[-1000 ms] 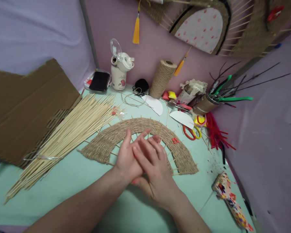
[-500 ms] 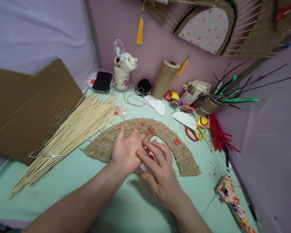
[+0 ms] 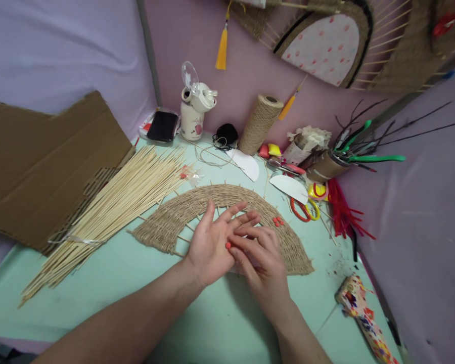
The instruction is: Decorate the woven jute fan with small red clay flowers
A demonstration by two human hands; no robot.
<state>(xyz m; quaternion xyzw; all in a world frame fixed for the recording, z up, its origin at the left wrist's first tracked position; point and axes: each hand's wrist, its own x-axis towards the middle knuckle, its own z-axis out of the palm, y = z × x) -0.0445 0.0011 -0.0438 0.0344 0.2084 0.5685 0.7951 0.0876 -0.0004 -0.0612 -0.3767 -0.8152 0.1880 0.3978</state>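
Just in front of the woven arc on the worktop, the left hand lies spread open, palm up and empty. The right hand has its fingers curled onto that palm; I cannot tell whether they hold anything.

Red lump and woven arch
The tiny red lump sits on the open left hand; the tan twine half-ring, with thin stick ribs poking out, lies flat beneath.

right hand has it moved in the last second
Yes: the right hand has slid off the left hand, rightward, nearer the red beads on the woven arch; only its fingertips meet the left palm now.
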